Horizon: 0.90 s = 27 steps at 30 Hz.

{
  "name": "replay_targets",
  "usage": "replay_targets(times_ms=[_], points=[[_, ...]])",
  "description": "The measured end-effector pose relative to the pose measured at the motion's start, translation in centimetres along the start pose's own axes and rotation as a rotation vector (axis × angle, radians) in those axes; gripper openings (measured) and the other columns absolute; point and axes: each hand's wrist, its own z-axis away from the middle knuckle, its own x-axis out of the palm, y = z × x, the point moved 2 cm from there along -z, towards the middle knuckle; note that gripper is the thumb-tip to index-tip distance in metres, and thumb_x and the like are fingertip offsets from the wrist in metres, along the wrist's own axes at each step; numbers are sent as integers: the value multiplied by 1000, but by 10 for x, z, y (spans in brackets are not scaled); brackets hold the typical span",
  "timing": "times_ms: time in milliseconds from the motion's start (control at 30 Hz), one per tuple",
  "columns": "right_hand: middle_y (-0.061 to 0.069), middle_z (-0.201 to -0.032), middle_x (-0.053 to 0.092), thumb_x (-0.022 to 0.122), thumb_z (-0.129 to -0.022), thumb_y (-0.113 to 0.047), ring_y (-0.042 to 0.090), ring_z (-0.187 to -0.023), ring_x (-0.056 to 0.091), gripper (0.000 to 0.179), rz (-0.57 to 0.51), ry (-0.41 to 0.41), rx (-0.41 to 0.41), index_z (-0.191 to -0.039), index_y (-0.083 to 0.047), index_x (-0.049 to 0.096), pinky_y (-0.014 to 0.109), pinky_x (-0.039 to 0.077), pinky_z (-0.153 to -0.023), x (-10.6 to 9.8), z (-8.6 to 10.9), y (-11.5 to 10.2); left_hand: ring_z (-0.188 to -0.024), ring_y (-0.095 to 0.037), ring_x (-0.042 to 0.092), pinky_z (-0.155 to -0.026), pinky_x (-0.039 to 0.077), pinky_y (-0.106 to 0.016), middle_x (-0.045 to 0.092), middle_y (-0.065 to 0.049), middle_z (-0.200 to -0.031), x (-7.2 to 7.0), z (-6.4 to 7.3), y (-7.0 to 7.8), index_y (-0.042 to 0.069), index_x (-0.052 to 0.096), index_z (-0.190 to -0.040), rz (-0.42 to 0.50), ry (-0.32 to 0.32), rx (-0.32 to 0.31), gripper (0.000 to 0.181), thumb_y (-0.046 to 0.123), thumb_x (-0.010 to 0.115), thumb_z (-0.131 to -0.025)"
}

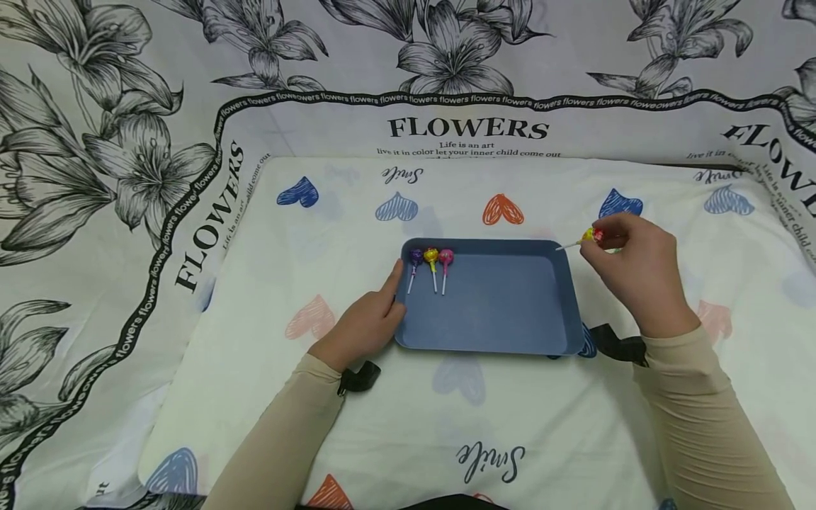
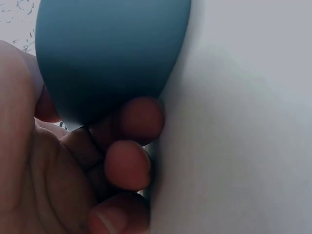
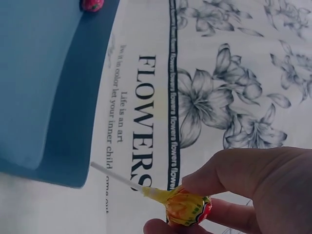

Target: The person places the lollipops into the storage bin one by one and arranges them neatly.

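Note:
My right hand (image 1: 640, 273) pinches a lollipop (image 3: 183, 207) in a yellow wrapper with red at its end, just off the tray's right edge. Its white stick (image 3: 117, 176) points left toward the tray. At the other end, my left hand (image 1: 366, 319) holds the left rim of the blue rectangular tray (image 1: 491, 312), the index finger lying along the edge. Curled fingers (image 2: 129, 165) show against the tray wall (image 2: 112, 48) in the left wrist view. A purple lollipop (image 1: 416, 257), a yellow lollipop (image 1: 431, 256) and a pink lollipop (image 1: 446, 258) lie in a row at the tray's far left.
A white cloth (image 1: 357, 397) printed with hearts and "Smile" lies under the tray. Beyond it spreads a floral cloth (image 1: 306, 131) with black flowers and lettering. Dark straps sit at both wrists.

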Motion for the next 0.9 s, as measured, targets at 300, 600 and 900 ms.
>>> replay_targets(times_ms=[300, 600, 900], points=[[26, -110, 73, 64, -95, -16, 41, -100, 71, 39, 9, -63, -45, -129, 2, 72, 32, 47, -69, 5, -3, -10, -56, -19, 42, -74, 46, -39, 47, -2, -68, 0, 1, -1, 23, 0, -170, 2, -4, 1, 74, 25, 38, -107], [26, -107, 75, 69, -96, -20, 40, -103, 69, 34, -3, -123, -40, -120, 4, 73, 47, 46, -79, 18, -8, -18, -59, -19, 45, -82, 48, -40, 47, -3, -69, -1, 0, -1, 23, -1, -170, 0, -5, -2, 74, 25, 38, -107], [26, -111, 73, 70, -97, -20, 38, -98, 70, 34, -19, -143, -66, -121, 2, 76, 38, 49, -70, 28, -11, -26, -58, -19, 43, -80, 47, -40, 47, -3, -68, -1, 0, -2, 23, -1, -170, 6, -11, -1, 75, 25, 38, -107]])
